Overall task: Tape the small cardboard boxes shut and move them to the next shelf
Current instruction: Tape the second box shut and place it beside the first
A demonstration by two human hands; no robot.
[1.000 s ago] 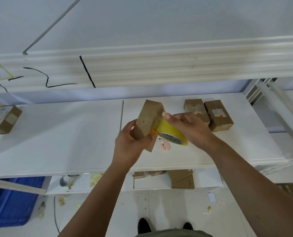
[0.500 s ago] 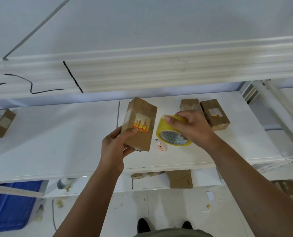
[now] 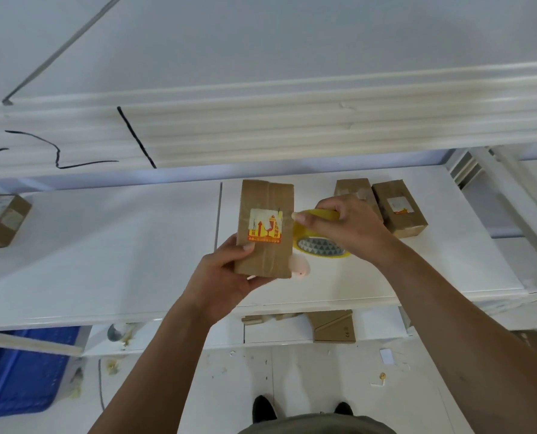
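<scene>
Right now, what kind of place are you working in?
Probably a packing or stockroom area: white metal shelving holds small taped cardboard boxes, the right hand grips a yellow tape roll, and a blue plastic crate sits on the scrap-littered floor.

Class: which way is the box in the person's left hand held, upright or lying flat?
Upright. The box stands on end in the left hand, above the shelf, label facing the camera. The right hand holds the tape roll beside it.
</scene>
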